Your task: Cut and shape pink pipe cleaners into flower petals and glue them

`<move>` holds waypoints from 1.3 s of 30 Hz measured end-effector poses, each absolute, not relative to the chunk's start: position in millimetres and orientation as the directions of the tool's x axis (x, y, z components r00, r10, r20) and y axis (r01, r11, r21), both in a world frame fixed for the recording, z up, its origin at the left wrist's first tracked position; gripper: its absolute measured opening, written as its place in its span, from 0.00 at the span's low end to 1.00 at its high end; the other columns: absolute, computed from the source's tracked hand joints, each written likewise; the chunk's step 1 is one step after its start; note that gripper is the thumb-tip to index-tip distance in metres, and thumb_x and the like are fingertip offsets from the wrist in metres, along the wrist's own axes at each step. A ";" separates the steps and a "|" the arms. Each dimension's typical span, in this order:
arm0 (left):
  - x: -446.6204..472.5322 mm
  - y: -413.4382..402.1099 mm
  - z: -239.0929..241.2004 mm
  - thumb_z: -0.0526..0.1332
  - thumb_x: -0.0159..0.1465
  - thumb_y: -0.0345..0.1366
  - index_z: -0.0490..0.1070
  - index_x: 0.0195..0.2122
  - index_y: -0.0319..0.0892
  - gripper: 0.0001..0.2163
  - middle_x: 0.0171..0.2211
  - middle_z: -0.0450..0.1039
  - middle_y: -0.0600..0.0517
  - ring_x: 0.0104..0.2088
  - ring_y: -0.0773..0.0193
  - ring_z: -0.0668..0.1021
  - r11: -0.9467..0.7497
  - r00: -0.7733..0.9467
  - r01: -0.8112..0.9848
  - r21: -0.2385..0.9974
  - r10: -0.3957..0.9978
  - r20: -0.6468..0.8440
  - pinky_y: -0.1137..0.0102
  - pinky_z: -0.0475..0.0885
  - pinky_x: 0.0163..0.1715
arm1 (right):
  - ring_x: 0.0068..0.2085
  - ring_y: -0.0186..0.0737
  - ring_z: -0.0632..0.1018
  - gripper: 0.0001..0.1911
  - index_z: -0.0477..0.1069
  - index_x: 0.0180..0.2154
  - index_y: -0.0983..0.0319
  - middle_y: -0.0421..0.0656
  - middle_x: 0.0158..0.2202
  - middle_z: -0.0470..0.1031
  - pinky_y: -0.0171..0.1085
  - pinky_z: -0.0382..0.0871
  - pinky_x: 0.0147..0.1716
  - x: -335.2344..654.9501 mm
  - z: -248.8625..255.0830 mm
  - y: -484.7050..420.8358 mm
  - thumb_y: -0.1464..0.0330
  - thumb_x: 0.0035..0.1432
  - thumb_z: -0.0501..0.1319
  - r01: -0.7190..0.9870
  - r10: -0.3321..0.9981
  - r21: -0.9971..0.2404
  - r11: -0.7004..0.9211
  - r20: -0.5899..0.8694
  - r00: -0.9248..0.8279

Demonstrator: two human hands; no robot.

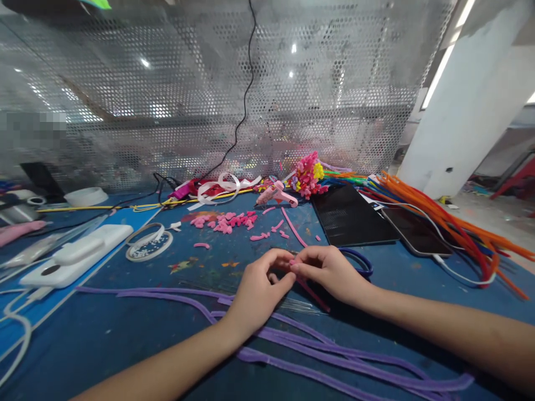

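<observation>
My left hand (257, 287) and my right hand (336, 275) meet above the middle of the blue table, fingertips pinched together on a small pink pipe cleaner piece (292, 263). Most of that piece is hidden by the fingers. Below my right hand, a darker pink strip (315, 296) slants down to the table; whether it joins the held piece I cannot tell. Several thin metal wires (298, 306) lie under the hands. Long purple pipe cleaners (330, 348) stretch beneath and in front of my wrists. Beyond the fingers lies a longer pink pipe cleaner (293, 226).
Curled pink pieces (225, 221) are heaped behind my hands, near a pink glue gun (276, 195) and a pink-yellow flower bunch (308, 175). At right are a black flat panel (355, 217), a phone (416, 231) and orange pipe cleaners (434, 206). A white power strip (79, 256) lies left.
</observation>
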State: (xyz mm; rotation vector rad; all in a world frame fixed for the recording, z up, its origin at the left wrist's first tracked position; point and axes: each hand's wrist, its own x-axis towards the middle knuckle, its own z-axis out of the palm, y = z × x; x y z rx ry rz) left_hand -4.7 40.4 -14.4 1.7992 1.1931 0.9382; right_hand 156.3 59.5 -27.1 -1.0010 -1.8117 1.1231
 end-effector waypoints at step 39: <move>-7.2 51.9 -19.9 0.61 0.55 0.32 0.68 0.29 0.40 0.03 0.23 0.69 0.56 0.20 0.74 0.70 -0.129 0.295 0.196 0.972 0.953 0.067 0.80 0.66 0.18 | 0.24 0.29 0.70 0.08 0.64 0.30 0.63 0.37 0.23 0.69 0.29 0.64 0.24 165.7 -30.1 64.1 0.64 0.55 0.58 0.095 0.828 -0.977 0.192 0.110 -0.549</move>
